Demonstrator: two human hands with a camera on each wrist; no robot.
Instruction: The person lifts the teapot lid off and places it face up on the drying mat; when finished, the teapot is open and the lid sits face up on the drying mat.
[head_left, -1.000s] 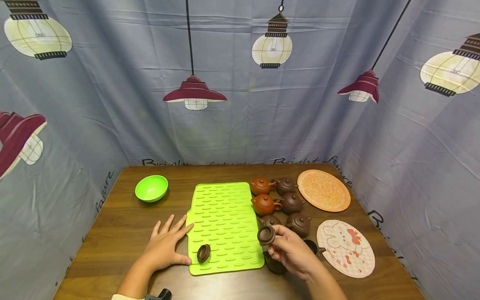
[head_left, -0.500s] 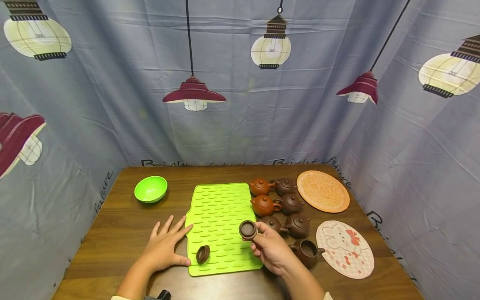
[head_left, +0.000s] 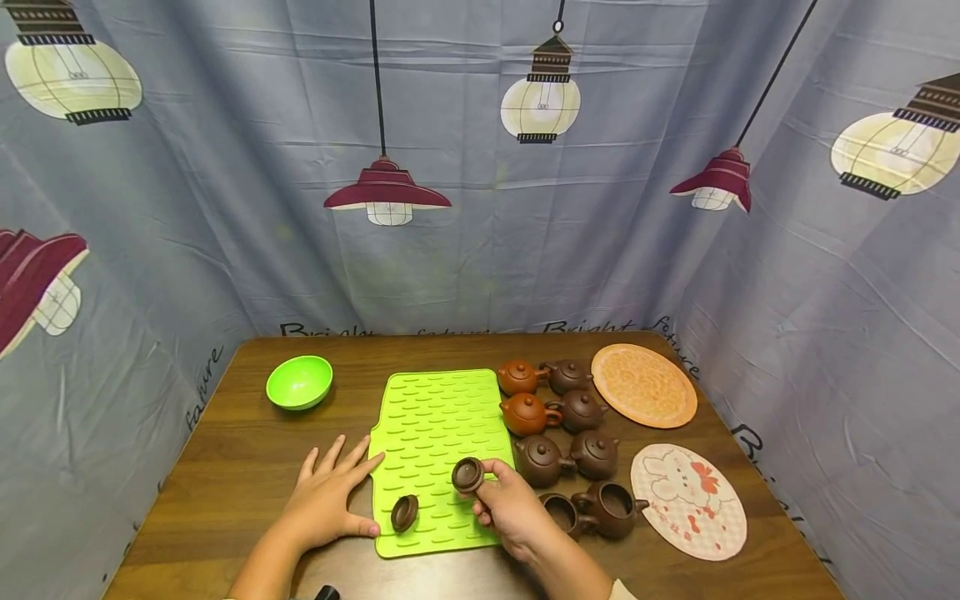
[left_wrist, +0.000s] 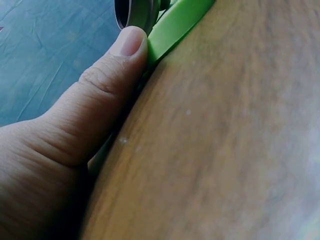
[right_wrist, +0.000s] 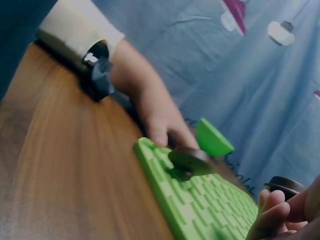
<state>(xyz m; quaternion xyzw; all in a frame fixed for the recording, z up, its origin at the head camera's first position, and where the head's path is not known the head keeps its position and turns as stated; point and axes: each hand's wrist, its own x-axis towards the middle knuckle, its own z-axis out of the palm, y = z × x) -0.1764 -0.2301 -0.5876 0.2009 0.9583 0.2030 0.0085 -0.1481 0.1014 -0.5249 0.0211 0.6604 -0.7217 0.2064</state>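
My right hand (head_left: 517, 510) pinches a dark brown teapot lid (head_left: 468, 476) above the green mat (head_left: 442, 417), its hollow underside turned up; the right wrist view shows the same lid (right_wrist: 285, 186) at the fingers. A second brown lid (head_left: 404, 513) lies tilted near the mat's front left corner. Spread flat, my left hand (head_left: 324, 500) rests at the mat's left edge, thumb near that second lid. In the left wrist view the thumb (left_wrist: 100, 85) touches the mat's edge (left_wrist: 175, 30). Two lidless brown teapots, one round (head_left: 617, 510) and one beside it (head_left: 561, 515), stand right of my right hand.
Right of the mat stand several lidded teapots, two of them orange (head_left: 528, 414) and the others dark brown (head_left: 595, 454). An orange round mat (head_left: 645, 385) and a rabbit-print round mat (head_left: 688, 502) lie farther right. A green bowl (head_left: 300, 383) sits back left.
My right hand has carried its lid leftward from beside the teapots to over the mat, uncovering the two lidless teapots. The left hand and the lid on the mat stay put.
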